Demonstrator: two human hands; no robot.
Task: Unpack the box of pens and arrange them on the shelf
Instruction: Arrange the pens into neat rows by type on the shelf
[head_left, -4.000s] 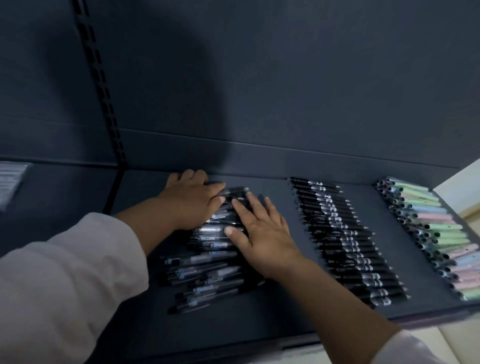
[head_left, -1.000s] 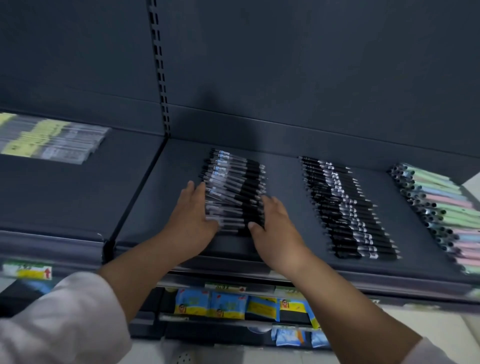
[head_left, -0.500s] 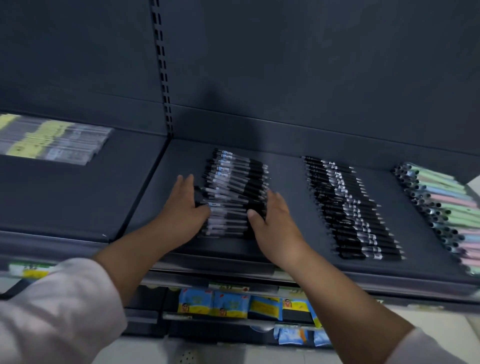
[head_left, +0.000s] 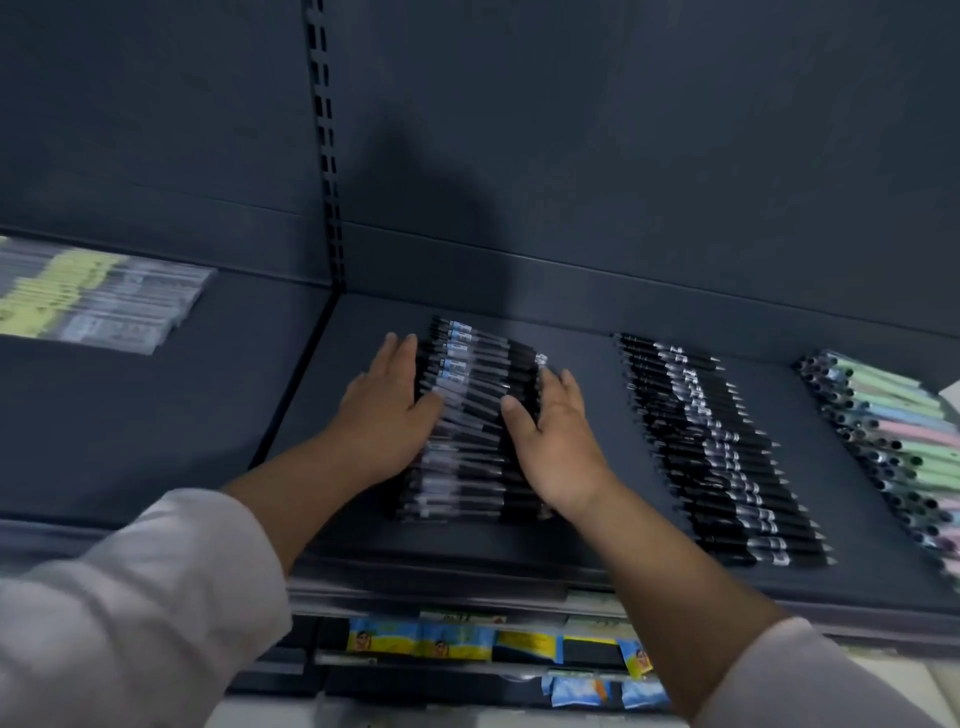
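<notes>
Head view: two bare forearms in pushed-up white sleeves (head_left: 130, 613) reach onto a dark shelf (head_left: 582, 415).
Task pens: a row of clear and black pens (head_left: 472, 415) lies crosswise on the shelf, directly between the two grips and touching both.
Left grip (head_left: 384, 415): released, fingers straight along the left ends of the pens, thumb resting on top of them.
Right grip (head_left: 558, 441): released, fingers straight against the right ends, thumb laid on top.
Pen groups on this shelf: three, namely the handled row, a row of black pens (head_left: 722, 457) well apart to its right, and a row of pastel pens (head_left: 893, 431) at the far right.
Pens per row: too many and too blurred to count.
Other goods: flat clear packets (head_left: 98, 296) on the neighbouring shelf to the left; blue and yellow packets (head_left: 441, 639) on the level below.
Change: four seconds ago the handled pens were a loose, splayed heap; now they are a squared row. Since half a second ago both grips have slid further toward the back of it.
</notes>
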